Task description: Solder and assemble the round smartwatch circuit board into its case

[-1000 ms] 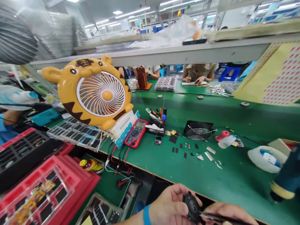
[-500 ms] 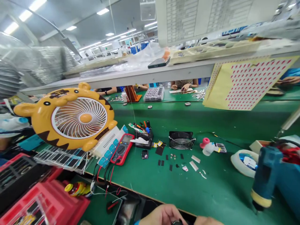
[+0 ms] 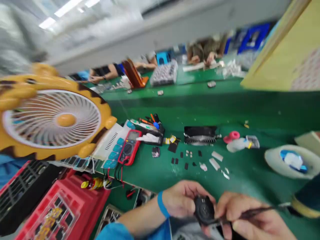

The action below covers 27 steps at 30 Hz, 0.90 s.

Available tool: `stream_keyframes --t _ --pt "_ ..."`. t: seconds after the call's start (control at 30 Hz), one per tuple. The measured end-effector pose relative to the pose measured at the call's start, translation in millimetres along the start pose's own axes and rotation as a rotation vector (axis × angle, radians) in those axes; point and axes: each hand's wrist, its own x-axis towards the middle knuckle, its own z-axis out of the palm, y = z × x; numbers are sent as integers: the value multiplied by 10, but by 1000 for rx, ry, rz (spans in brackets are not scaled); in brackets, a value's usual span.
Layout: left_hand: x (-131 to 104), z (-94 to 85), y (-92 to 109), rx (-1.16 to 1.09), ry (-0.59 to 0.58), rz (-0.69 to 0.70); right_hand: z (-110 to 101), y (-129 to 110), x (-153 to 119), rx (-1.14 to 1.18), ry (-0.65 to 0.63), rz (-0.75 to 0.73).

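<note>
My left hand (image 3: 178,201), a blue band at its wrist, grips a round black device (image 3: 204,209) at the bench's front edge. From the right, my right hand (image 3: 250,213) pinches a thin dark tool (image 3: 257,211) that looks like tweezers. Its left end meets the device's lower right edge; motion blur hides the exact contact. Beyond the hands, small black rectangular pieces (image 3: 186,166) and pale strips (image 3: 214,163) lie on the green bench (image 3: 160,173). A small dark square device (image 3: 155,152) rests left of them.
A red multimeter (image 3: 129,148) and tiger-shaped fan (image 3: 66,120) stand left, above red trays (image 3: 72,196). At the back are a tool holder (image 3: 150,139), black cooling fan (image 3: 201,130) and bottle (image 3: 236,145). A tape roll (image 3: 277,163) and power screwdriver (image 3: 308,196) occupy the right. Other people's hands work across the bench.
The view has tilted down, so both hands now show more fully. The black device and the dark tool have come into clear sight. Bench items look unmoved.
</note>
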Motion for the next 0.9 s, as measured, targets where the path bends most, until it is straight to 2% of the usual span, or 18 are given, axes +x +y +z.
stream_keyframes --t 0.03,0.17,0.3,0.53,0.67,0.9 --pt "-8 -5 79 18 -42 -57 38 -32 32 -31 33 -27" --pt "-40 -89 409 31 -41 -148 101 -43 229 -100 91 -127" --pt "-172 -156 582 6 -62 -127 179 44 396 -101 54 -112" --pt "-317 -238 593 16 -86 -1 349 218 480 -87 39 -157" --pt "-306 -251 553 12 -108 23 342 236 427 -117 19 -161" --pt "-174 -133 457 22 -135 -14 268 170 214 -192 64 -238"
